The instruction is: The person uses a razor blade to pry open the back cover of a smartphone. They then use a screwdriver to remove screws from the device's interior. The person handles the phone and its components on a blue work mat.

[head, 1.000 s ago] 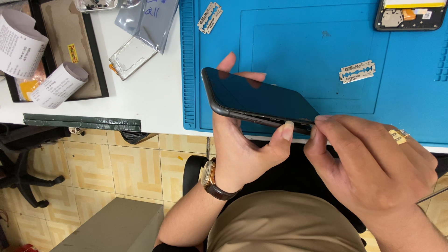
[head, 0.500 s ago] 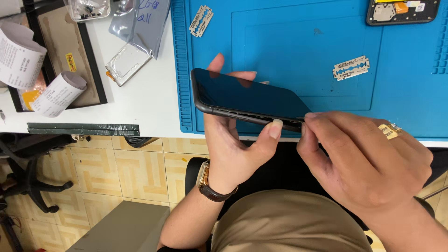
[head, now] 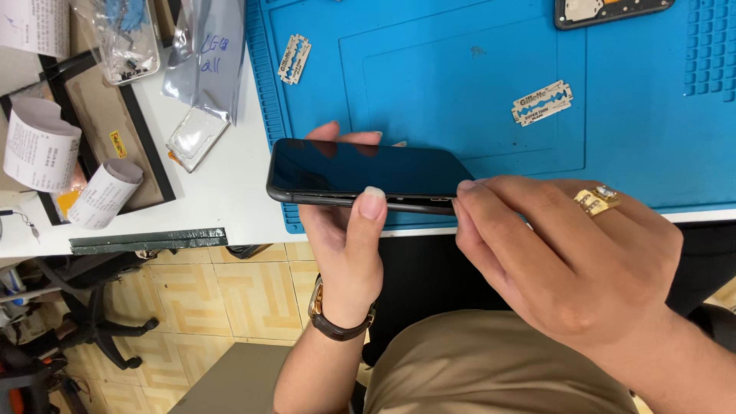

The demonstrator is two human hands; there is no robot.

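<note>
L hand [head: 345,230] grips glossy black slab phone [head: 368,172]; R hand [head: 567,253] pinches its edge.

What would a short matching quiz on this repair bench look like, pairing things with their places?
Things:
1. dark phone
2. razor blade
3. paper rolls
4. gold ring

Places:
A. on the white table, far left
B. on the right hand
C. flat on the blue mat
D. held in the left hand

Pairs: 1-D, 2-C, 3-A, 4-B
</note>
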